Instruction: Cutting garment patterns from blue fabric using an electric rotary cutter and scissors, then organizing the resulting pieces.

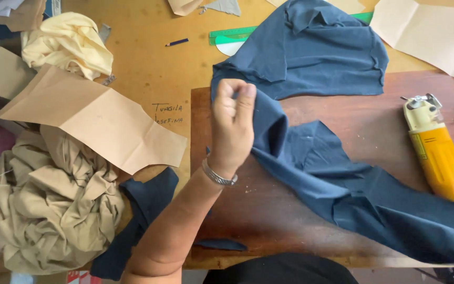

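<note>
While raised, left hand (231, 123) pinches navy fabric (311, 158) (trailing rightward)

I see my left hand (231, 123) raised over the near-middle of the table (148, 63), pinching an edge of the cloth (342, 184), which runs from behind the hand down to the near right. The cloth lies on a board (269, 221) set on the table. A handheld cutter (437, 152) lies on the board, right of the cloth. Paper pattern (95, 118) lies left of the hand, a crumpled fabric heap (48, 205) in front of it. A ruler (232, 34) lies behind, partly under the cloth.
</note>
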